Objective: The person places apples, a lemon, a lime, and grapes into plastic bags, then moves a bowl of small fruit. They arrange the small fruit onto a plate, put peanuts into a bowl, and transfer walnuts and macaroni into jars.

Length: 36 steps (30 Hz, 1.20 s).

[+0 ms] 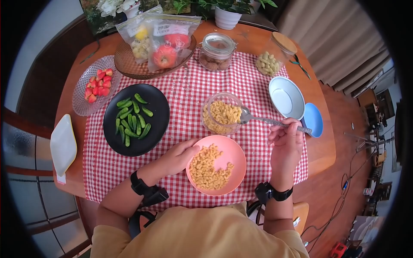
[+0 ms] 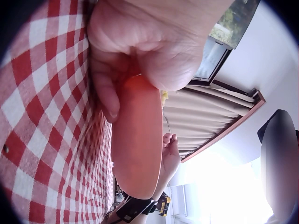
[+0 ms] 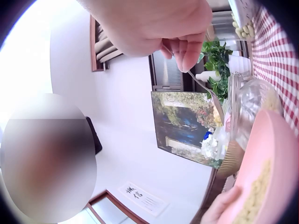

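My left hand [image 1: 180,156] grips the left rim of a pink bowl [image 1: 235,155], thumb at the edge and fingers under its side in the left wrist view. Elbow macaroni [image 1: 206,172] covers much of the bowl's bottom, with a bare patch at the upper right. In my right hand [image 1: 287,144] a metal spoon [image 1: 275,122] is pinched by its patterned handle. The spoon's head carries macaroni [image 1: 233,114] and overlaps the right side of a clear glass bowl [image 1: 208,101], which also contains macaroni. That glass bowl stands just beyond the pink one on the checked cloth.
A black plate [image 1: 112,139] of small cucumbers and a glass dish [image 1: 79,103] of cut red fruit lie left. Behind are a basket [image 1: 129,74] with bagged fruit, a clip-top jar [image 1: 218,51] and a nut jar [image 1: 269,62]. White [image 1: 286,96] and blue bowls [image 1: 314,120] stand right.
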### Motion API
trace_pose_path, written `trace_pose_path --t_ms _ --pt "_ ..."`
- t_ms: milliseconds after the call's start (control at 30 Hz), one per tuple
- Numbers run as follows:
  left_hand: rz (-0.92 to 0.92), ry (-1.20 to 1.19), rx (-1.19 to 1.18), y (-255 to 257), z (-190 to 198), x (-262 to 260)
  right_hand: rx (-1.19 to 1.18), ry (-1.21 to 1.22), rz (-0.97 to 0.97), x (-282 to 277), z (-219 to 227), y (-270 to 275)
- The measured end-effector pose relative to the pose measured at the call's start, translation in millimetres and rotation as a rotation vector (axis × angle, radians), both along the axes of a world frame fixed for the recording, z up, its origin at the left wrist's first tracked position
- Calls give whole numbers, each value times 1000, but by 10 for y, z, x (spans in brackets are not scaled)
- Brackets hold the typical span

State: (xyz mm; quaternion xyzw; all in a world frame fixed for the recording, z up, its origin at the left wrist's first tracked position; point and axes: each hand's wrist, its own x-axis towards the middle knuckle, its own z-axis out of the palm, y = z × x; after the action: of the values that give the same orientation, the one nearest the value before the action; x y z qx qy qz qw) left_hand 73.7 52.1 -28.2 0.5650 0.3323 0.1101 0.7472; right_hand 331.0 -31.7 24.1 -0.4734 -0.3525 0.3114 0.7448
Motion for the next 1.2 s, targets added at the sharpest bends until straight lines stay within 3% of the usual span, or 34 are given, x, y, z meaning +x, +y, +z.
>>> trace_pose_path --t_ms 33,100,167,267,400,633,733,1033,1200 --pt "3 -1 1 -6 -17 2 1 -1 3 -26 2 5" --pt "50 -63 34 -20 -87 6 -62 -367 -50 -102 7 -2" --pt "42 -72 55 -8 -127 -3 -45 -425 -59 -94 3 -59" --pt "39 -94 43 -7 -146 -9 40 -265 -122 -56 10 -199" --pt "37 -115 8 7 -173 -6 61 -177 106 -4 -106 -378" --pt "38 -134 -11 12 -217 -13 -156 -180 228 -137 -420 -505" --pt "51 -137 9 9 -192 -14 -208 143 336 -169 -565 -517" --pt "65 -127 -31 12 -145 -13 -257 359 365 -166 -519 -468" --pt "71 -105 -28 11 -152 -15 -229 256 301 -167 -510 -480"
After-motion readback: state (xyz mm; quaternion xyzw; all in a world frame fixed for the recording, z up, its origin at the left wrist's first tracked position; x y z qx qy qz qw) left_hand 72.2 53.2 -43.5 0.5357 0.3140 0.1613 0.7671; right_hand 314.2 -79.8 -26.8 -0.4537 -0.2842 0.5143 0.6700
